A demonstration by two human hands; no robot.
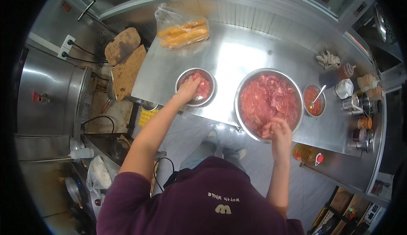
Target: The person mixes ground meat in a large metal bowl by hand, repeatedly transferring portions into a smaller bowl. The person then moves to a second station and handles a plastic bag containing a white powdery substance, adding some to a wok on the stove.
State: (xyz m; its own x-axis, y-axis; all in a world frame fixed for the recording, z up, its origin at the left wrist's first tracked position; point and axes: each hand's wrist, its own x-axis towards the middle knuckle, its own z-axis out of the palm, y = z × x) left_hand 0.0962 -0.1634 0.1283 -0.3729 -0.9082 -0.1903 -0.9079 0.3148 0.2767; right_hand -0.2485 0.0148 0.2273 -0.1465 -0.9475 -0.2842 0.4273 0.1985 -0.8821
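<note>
My left hand (188, 89) reaches into a small stainless steel bowl (212, 92), its fingers on sliced raw meat (203, 88). Whether those fingers grip any meat is hidden by the hand. To the right, a large stainless steel mixing bowl (237, 100) is filled with raw red meat slices (270, 98). Over this bowl's near side is my right hand (278, 131), slightly blurred, with fingers loosely bent and apart; I see nothing held in it. Both bowls rest on a stainless steel worktable (222, 72).
A metal bowl of red sauce (310, 95) holds a spoon (319, 93) beside the large bowl. Bottles and jars (364, 123) line the right side. A bag of long bread loaves (184, 34) lies at the back. An oil jug (303, 154) stands below the table's right front edge.
</note>
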